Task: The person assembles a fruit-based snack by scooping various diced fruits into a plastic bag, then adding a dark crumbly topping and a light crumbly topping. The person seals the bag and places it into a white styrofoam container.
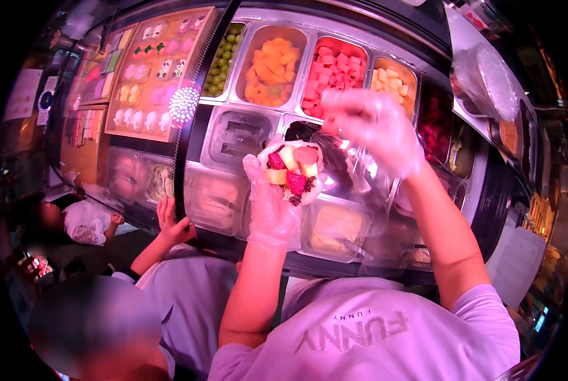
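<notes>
Left hand's grip [272, 204] cups the fruit-topped white snack [293, 173], best kept level; right hand [378, 130] hovers by red cubes [335, 68], its grip impossible to tell.

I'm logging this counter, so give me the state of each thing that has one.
Left hand: gloved, cradling the white wrap
Right hand: gloved, raised near the red cubes; grip unclear
White wrap: open, topped with cut fruit
Red cubes: cut, heaped
Orange fruit: cut, heaped
Pale cubes: cut
Green fruit: round, whole
Small sweets: set in rows
Co-worker's hand: bare
</notes>
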